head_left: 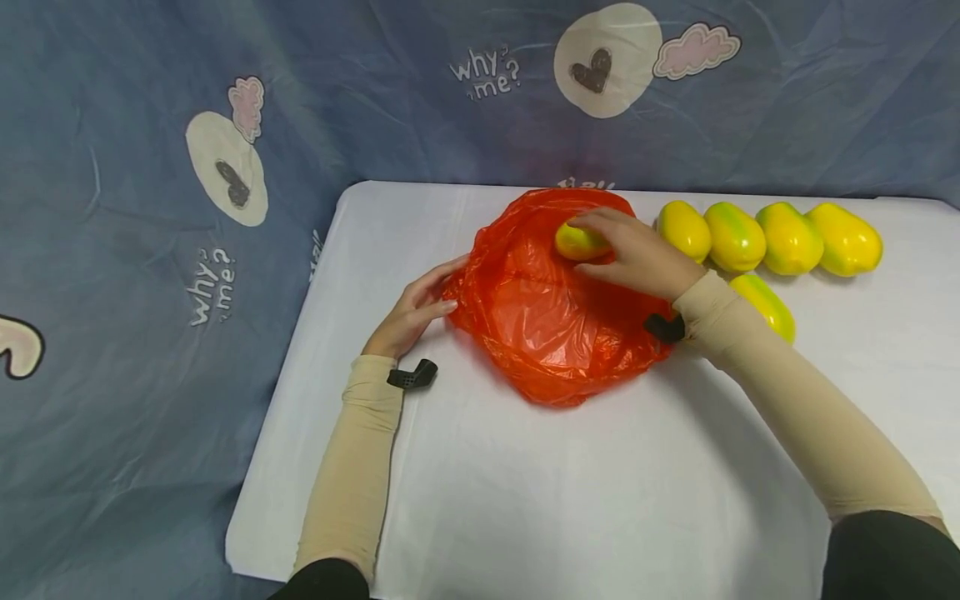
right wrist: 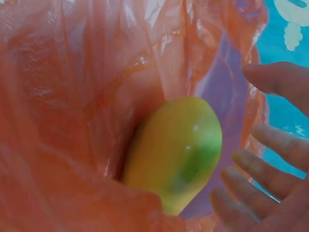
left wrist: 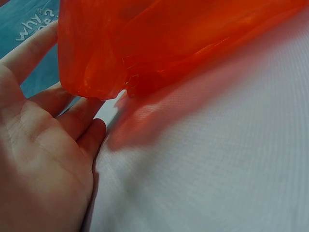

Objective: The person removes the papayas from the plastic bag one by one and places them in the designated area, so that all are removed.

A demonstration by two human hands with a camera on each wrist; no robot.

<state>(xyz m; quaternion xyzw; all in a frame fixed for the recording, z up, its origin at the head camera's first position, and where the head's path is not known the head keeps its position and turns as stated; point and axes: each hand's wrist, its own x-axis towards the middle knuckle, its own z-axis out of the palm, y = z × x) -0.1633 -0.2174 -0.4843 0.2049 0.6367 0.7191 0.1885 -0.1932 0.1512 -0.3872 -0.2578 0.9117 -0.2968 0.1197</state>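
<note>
A red plastic bag [head_left: 540,325] lies with its mouth spread wide on the white table. Inside it, near the far right side, is a yellow-green mango [head_left: 577,242]. My right hand [head_left: 641,257] reaches over the rim beside this fruit. In the right wrist view, a gap separates the spread fingers [right wrist: 263,179] from the mango [right wrist: 176,150]. On the left, the fairly straight fingers of my left hand [head_left: 412,310] touch the bag's outer edge. The left wrist view shows its open palm [left wrist: 41,164], the fingertips partly hidden behind the red plastic [left wrist: 91,53].
Several more mangoes [head_left: 789,239] stand in a row right of the bag, at the back of the table [head_left: 525,492]. Another mango [head_left: 763,307] lies in front of them, partly hidden by the right forearm. A blue printed cloth [head_left: 397,100] hangs behind.
</note>
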